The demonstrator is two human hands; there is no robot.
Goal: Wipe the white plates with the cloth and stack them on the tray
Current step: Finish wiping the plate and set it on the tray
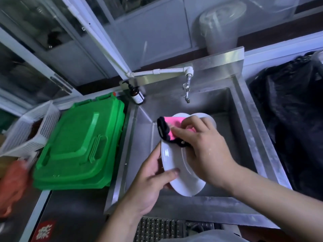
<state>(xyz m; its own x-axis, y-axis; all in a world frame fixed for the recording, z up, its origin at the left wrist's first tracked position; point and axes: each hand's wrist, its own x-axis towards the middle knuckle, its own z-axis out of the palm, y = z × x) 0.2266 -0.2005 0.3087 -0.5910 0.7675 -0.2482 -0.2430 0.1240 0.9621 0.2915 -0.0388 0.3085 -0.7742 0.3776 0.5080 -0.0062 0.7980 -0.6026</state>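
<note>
My left hand (pixel 150 179) grips the near rim of a white plate (pixel 176 165), tilted over the sink (pixel 244 119). My right hand (pixel 201 147) presses the pink cloth (pixel 172 126) on it. Wiping step; next I must find the tray, which I cannot see.

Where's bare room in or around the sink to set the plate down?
Bare steel on the sink floor right of the plate, and under the tap. The near rim is bare too. Crowded left: green bins, white basket.
</note>
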